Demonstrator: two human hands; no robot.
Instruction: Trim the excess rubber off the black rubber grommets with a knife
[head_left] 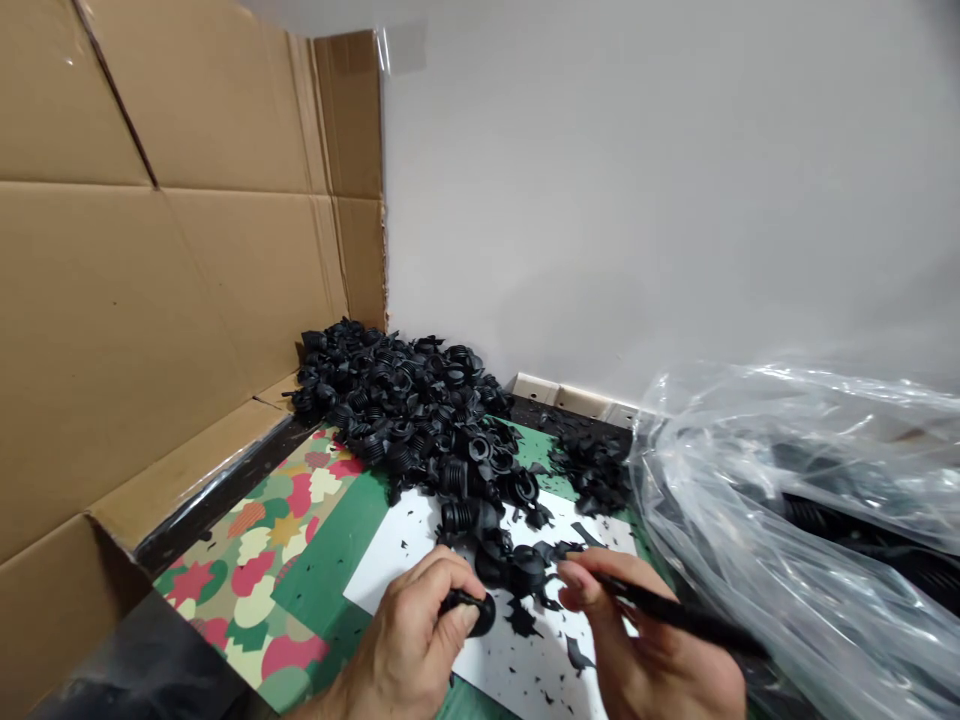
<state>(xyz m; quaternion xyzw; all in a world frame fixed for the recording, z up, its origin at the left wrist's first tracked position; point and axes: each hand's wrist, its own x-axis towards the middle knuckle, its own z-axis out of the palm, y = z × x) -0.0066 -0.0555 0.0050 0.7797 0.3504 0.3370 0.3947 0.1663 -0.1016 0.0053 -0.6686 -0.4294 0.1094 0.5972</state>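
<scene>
My left hand [416, 625] is closed round a small black rubber part [484, 614], whose rounded end sticks out past the thumb. In my right hand [649, 640] lies a slim black pen-like tool [675, 612], pinched between thumb and fingers; its tip is too small to make out. The hands are apart, above a white sheet [382, 560] strewn with black scraps [523, 618]. Just beyond them, several black rubber pieces lie at the near end of a large heap of ribbed black rubber parts [405, 400].
A clear plastic bag [720, 450] with black ribbed parts inside stands at the right. Cardboard [187, 280] walls the left side, and a pale wall [660, 180] rises behind. A pile of black offcuts [596, 470] lies beside the bag. Patterned paper [251, 570] covers the green surface [330, 550] at left.
</scene>
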